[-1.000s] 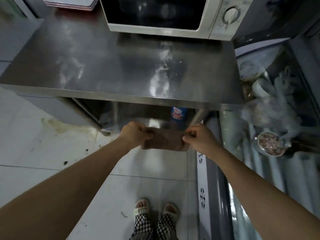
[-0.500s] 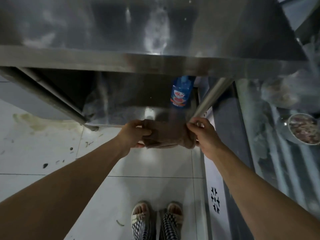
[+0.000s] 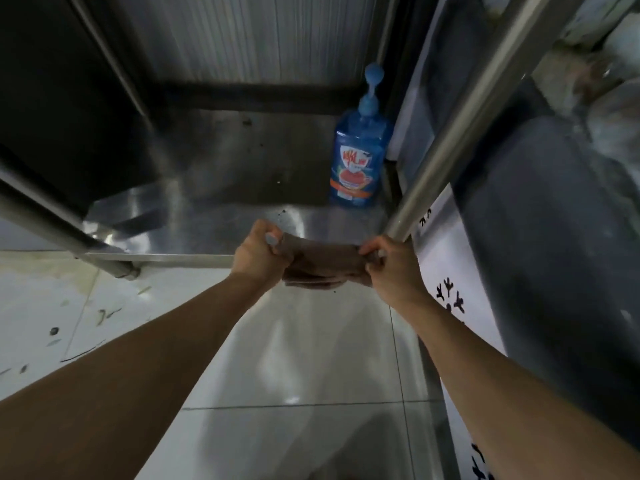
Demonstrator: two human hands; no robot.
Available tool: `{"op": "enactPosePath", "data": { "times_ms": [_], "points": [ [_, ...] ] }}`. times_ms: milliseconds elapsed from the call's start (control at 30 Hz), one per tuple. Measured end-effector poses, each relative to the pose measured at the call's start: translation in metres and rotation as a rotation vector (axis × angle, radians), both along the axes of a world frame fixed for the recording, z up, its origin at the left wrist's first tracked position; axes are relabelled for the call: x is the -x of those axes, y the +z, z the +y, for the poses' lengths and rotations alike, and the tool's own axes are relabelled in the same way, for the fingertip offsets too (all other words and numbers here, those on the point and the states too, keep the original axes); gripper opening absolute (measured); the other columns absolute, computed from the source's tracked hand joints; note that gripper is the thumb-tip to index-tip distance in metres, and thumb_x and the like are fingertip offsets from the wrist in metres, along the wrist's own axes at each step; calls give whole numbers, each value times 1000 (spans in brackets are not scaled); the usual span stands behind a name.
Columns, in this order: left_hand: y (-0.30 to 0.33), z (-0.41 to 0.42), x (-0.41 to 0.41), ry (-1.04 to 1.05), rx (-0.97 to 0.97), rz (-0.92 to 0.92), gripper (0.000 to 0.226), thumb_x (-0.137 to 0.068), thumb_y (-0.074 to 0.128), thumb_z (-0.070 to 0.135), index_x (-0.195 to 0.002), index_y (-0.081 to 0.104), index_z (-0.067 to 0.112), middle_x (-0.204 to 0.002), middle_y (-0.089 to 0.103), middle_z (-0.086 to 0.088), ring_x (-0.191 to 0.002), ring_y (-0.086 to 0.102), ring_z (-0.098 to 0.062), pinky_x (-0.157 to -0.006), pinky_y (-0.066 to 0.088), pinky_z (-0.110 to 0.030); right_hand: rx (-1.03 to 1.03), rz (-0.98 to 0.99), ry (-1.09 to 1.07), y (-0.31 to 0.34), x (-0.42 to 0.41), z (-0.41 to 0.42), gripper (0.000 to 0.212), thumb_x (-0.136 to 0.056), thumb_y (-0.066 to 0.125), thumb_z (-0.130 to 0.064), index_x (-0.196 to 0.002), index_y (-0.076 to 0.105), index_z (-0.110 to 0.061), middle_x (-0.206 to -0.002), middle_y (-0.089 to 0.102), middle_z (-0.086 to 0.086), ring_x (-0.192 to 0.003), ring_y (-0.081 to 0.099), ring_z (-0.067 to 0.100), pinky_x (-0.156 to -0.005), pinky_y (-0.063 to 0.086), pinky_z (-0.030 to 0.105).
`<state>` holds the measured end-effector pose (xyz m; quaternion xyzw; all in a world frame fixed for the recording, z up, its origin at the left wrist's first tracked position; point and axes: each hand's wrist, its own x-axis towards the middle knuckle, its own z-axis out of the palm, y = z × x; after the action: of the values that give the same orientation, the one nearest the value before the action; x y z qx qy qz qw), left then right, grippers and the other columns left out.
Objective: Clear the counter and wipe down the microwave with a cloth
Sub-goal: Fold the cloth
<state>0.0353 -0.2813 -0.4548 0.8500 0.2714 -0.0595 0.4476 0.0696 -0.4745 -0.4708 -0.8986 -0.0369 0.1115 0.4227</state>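
Under the steel counter there is a low metal shelf with a ribbed wall behind it, and the white tiled floor runs up to its front edge. A second ago the view took in the counter top and the bottom of the microwave; since then it has tipped down and in, so neither of them shows now and the shelf fills the upper half instead. On the right of the shelf stands a blue soap bottle with a pump top, upright, just beside the shiny table leg. The brown cloth has stayed between the two hands the whole time, folded into a thick pad and held at the front lip of the shelf, above the floor. The left hand grips one end with the fingers curled tightly round it, and the right hand pinches the other end between thumb and fingers, close to the foot of the leg. The shift means the person has bent towards the shelf with the cloth ready but has not begun to wipe. My guess is that the bottle is the next thing wanted, to put soap on the cloth. For that, one hand would have to let go and reach past the leg, and the cloth could sag or drop from the single hand left holding it.
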Motion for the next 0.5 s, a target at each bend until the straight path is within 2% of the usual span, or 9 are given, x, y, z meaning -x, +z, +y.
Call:
{"op": "enactPosePath", "data": {
  "times_ms": [33,100,267,300,400,500],
  "points": [
    [-12,-1,-8,-14,-13,-19,16,-88,57,11,-102,49,14,-98,62,-15,-89,62,-35,-76,55,-43,22,-41,-8,-14,-6,1,28,-82,53,9,-88,63,-16,-110,59,12,-90,56,14,-79,45,13],
    [-36,1,-25,-1,6,-54,17,-86,55,6,-96,52,19,-101,64,-14,-91,62,-33,-71,51,-35,61,-92,-29,-34,-20,5,26,-84,52,7,-93,68,-10,-113,57,12,-93,54,14,-85,41,15],
    [-81,8,-66,7,14,-73,28,-87,49,2,-101,54,25,-101,62,-7,-75,57,-19,-51,44,-22,179,-194,17,-67,-54,20,30,-89,52,-2,-118,60,-4,-131,45,8,-117,50,21,-96,34,19],
    [-88,8,-73,1,1,-82,28,-87,49,2,-102,55,25,-101,62,-7,-75,57,-19,-51,44,-21,198,-216,28,-76,-61,23,31,-90,53,-4,-120,59,-5,-134,43,8,-119,49,21,-96,33,18],
    [-107,8,-91,-2,-20,-126,24,-87,52,5,-105,57,22,-100,63,-7,-82,59,-22,-64,46,-24,250,-268,35,-100,-82,28,36,-91,56,-8,-126,53,-7,-138,39,8,-122,47,19,-99,36,20],
    [-122,5,-107,1,-54,-160,22,-89,53,8,-108,58,19,-95,63,-6,-84,59,-21,-71,44,-24,291,-277,21,-116,-101,30,41,-90,57,-5,-130,49,-9,-141,34,8,-123,46,19,-102,36,24]
  ]
}}
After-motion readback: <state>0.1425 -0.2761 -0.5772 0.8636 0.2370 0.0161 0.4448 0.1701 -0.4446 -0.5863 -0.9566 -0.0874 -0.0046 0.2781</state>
